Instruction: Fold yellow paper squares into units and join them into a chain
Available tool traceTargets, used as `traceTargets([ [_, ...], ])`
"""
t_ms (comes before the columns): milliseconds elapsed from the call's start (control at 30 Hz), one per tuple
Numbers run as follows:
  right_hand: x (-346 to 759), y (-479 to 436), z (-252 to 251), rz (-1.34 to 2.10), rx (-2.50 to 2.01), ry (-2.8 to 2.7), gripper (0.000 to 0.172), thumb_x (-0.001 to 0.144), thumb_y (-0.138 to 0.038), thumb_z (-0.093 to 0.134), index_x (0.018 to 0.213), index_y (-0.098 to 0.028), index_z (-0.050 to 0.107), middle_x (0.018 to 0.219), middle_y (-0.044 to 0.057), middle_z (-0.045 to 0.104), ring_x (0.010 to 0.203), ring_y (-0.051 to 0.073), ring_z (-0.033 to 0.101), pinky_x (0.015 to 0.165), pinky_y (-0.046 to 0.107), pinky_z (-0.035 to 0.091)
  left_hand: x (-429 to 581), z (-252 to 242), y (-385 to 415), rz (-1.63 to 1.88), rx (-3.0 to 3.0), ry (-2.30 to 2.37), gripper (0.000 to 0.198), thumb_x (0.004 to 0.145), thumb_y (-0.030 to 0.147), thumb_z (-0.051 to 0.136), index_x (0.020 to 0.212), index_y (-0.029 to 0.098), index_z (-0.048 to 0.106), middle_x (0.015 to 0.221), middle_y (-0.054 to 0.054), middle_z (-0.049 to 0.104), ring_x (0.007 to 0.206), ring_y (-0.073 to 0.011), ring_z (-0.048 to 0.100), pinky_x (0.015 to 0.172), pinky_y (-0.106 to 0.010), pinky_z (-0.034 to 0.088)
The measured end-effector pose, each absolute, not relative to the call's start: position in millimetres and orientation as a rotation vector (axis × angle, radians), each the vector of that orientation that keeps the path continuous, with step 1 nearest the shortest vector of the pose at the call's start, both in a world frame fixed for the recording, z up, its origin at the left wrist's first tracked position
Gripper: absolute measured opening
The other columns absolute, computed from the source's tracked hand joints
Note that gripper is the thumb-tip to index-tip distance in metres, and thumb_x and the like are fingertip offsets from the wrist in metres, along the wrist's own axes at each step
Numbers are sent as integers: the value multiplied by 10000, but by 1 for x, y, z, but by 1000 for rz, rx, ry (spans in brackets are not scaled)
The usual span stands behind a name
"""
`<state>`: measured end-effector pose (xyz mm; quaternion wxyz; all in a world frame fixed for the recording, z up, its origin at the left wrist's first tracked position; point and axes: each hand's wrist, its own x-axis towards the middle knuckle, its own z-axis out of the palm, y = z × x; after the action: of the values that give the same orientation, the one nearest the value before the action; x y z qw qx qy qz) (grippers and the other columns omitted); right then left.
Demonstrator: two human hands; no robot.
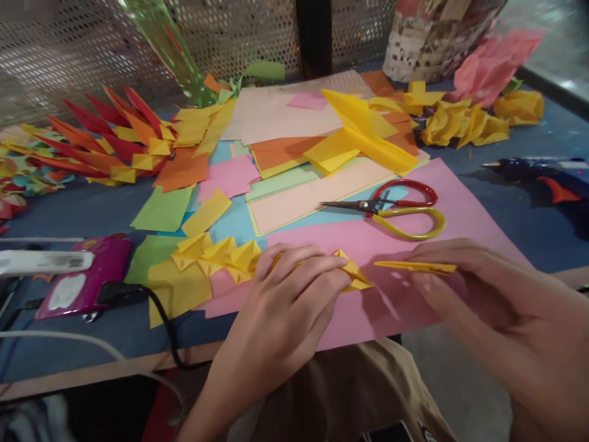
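A chain of folded yellow paper pieces [225, 256] lies across the near part of the pink sheet [368, 319]. My left hand [299, 288] is closed over the right part of that chain, and one folded end sticks out past its fingers. Between thumb and fingers, my right hand [469, 288] pinches a separate thin folded yellow piece [414, 266], just right of the chain and apart from it. Scissors [368, 207] with one red and one yellow handle lie untouched behind both hands, blades pointing left.
Coloured paper sheets [294, 202] spread over the blue table [27, 212]. Red and orange paper spikes [110, 132] stand back left. A magenta power strip [103, 270] with cables is at left, a glue gun [547, 172] at right. Crumpled yellow paper [460, 126] lies back right.
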<state>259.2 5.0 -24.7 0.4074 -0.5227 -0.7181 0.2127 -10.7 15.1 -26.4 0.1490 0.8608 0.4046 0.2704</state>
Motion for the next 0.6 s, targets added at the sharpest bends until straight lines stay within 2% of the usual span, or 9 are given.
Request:
traceTargets([
  [133,257,8,-25,448,-1310,-1876,176,1006,-280,743,1166,-307,812,1254,17,751,1113,179,742,977,286,639,-11,-27,14,836,2500,1143,259,1078,69,638,1296,202,678,1400,-49,774,1382,-229,634,1248,-449,393],
  [267,256,9,-27,491,-1371,-1896,272,1037,-346,705,1306,-322,734,1215,-21,769,979,133,757,869,221,641,-10,-27,14,829,2488,1172,250,1069,68,653,1271,212,686,1373,-49,787,1366,-255,649,1218,-497,431],
  [433,253,13,-26,461,-1364,-1980,174,1055,-343,677,1221,-330,728,1111,-55,785,879,112,751,837,192,622,-6,-24,14,802,2473,1211,195,1095,149,673,1271,232,692,1365,-35,795,1356,-237,661,1213,-487,442],
  [600,253,15,-28,402,-1444,-1920,185,1061,-388,693,1229,-321,735,1134,-54,789,882,109,755,831,183,611,-6,-23,14,798,2500,1223,180,1085,135,691,1245,213,709,1360,-30,800,1356,-242,672,1195,-486,460],
])
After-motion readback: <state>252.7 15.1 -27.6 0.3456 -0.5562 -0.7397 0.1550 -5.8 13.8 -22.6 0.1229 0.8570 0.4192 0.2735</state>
